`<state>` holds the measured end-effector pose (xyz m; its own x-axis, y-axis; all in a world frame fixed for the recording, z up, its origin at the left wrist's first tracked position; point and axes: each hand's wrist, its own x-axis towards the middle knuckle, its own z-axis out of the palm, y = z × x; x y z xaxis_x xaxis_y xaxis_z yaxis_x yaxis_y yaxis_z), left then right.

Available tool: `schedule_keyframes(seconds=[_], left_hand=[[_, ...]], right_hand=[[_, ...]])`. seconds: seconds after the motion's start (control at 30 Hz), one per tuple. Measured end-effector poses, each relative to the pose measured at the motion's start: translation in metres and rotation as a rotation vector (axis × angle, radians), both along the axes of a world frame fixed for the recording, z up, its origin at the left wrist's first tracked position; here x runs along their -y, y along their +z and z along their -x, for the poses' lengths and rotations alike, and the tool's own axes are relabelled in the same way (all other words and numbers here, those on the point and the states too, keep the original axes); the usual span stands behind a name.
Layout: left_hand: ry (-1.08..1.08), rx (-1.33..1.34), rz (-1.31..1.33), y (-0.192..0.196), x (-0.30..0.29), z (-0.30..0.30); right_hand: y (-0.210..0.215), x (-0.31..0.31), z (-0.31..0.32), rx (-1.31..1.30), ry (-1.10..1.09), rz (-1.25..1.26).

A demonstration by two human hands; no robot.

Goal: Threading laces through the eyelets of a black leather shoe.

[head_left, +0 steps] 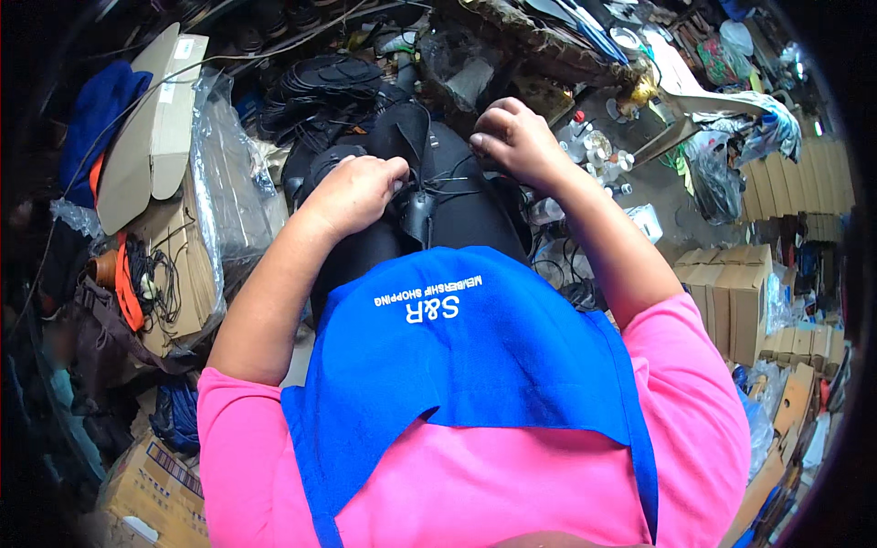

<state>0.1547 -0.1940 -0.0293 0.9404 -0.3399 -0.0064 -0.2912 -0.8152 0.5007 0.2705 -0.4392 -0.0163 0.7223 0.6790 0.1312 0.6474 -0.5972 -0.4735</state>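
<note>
A black leather-like piece (pixel 402 132), shaped like part of a shoe, lies between my dark-clad knees. Close below it is a smaller shiny black piece (pixel 417 217), with thin dark strands (pixel 449 183) crossing beside it. My left hand (pixel 359 190) is closed at the left edge of these pieces, thumb and forefinger pressed together; what they pinch is hidden. Raised to the right and farther forward, my right hand (pixel 516 139) is curled with its fingertips together, apart from the black pieces. Anything inside its grip is too small to make out.
A coil of black cord-like material (pixel 324 91) lies beyond my left knee. Flattened cardboard (pixel 151 137) and plastic-wrapped boxes (pixel 237 173) stand at the left. Plastic bottles (pixel 598 151) crowd the right, near a dark plastic bag (pixel 713 178) and stacked cartons (pixel 731 297). A blue apron (pixel 475 356) covers my lap.
</note>
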Motion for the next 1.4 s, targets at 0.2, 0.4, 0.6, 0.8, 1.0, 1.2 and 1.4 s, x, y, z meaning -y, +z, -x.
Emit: schedule_keyframes(seconds=[0.2,0.4,0.6,0.8,1.0,1.2,1.4], left_hand=[[-0.016,0.096,0.000,-0.006,-0.003,0.005],[-0.010,0.211,-0.141,0.008,-0.015,0.027],[0.330,0.168,-0.313,0.001,-0.115,0.105],[0.671,0.228,0.009,0.031,-0.197,0.182],[0.529,0.293,1.300,0.084,-0.168,0.149],[0.014,0.256,1.775,0.103,-0.115,0.122],[0.153,0.024,1.718,0.101,-0.104,0.153]], right_hand=[[0.016,-0.037,0.045,0.281,0.426,0.438],[0.006,-0.039,0.034,0.292,0.553,0.360],[-0.009,0.016,0.014,0.217,0.446,0.280],[-0.007,0.099,-0.024,-0.206,-0.136,0.346],[0.019,0.045,-0.024,-0.963,-0.113,-1.101],[0.058,-0.016,0.011,-1.293,0.004,-1.436],[0.041,0.033,0.006,-0.841,0.172,-0.433]])
